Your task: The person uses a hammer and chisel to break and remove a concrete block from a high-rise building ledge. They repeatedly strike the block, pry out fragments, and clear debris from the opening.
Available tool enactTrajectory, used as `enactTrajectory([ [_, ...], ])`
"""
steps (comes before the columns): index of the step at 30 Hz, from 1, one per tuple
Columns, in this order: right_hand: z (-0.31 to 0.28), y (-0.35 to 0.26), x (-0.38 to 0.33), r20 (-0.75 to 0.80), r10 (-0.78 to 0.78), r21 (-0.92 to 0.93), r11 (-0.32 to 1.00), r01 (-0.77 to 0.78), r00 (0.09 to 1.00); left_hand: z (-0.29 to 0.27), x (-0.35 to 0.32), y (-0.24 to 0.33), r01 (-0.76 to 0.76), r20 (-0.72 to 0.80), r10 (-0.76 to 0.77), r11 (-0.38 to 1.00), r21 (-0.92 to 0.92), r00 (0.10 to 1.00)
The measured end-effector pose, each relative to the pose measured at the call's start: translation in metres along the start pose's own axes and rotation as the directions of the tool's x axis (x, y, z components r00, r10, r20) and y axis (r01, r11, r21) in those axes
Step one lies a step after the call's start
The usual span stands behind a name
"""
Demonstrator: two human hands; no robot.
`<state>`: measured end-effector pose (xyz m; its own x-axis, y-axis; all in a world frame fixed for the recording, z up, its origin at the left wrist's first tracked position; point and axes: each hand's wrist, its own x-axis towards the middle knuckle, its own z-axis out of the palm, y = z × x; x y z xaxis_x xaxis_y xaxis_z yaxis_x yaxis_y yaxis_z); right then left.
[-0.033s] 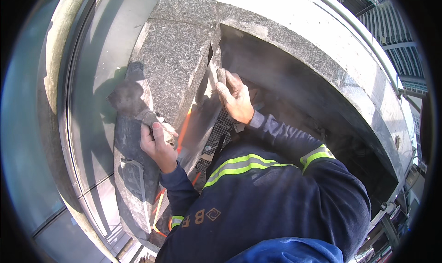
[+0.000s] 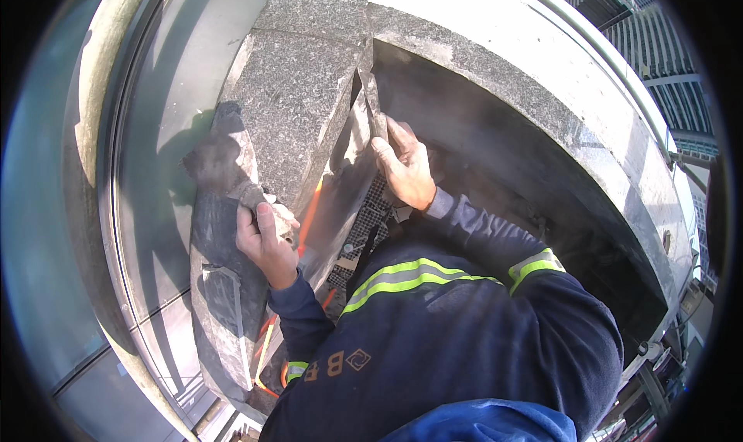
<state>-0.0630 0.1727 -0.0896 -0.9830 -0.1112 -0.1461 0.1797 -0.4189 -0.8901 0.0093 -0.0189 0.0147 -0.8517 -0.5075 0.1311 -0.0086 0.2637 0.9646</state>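
From the head view I have the left hand (image 2: 267,244) pinching the short handle of a trowel-like tool (image 2: 215,165), thumb laid along the top and fingers curled beneath. The tool sits to the left of the speckled stone block (image 2: 298,94), its long axis slanting up and to the left, the broad dark blade pointing away from the hand; haze blurs its edges, so I cannot tell whether it touches the stone. My right grip is pressed together too: thumb and fingers of the right hand (image 2: 406,167) pinch the lower end of a narrow grey strip (image 2: 376,121) at the block's right edge. That strip runs nearly upright in my view, top leaning slightly left, and I cannot tell whether it is loose from the stone. Beside it opens a deep recess under a curved stone rim (image 2: 480,74), the nearest thing here to a container; its inside is dusty and dark, its contents too dim to name. Below the hands lie an orange strap (image 2: 311,217) and a black gridded mesh (image 2: 367,224).
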Motion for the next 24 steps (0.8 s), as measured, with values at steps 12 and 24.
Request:
enactTrajectory([
  [12,-0.093,-0.222,0.110,0.705,-0.249,-0.707,-0.164,0.688,0.664,0.004,0.001,-0.002,0.025,-0.030,-0.028,0.993,-0.117,0.999],
  [24,-0.096,-0.216,0.188,0.886,-0.056,-0.463,-0.026,0.886,0.461,0.010,-0.001,-0.002,0.013,-0.141,-0.032,0.991,-0.133,0.989],
])
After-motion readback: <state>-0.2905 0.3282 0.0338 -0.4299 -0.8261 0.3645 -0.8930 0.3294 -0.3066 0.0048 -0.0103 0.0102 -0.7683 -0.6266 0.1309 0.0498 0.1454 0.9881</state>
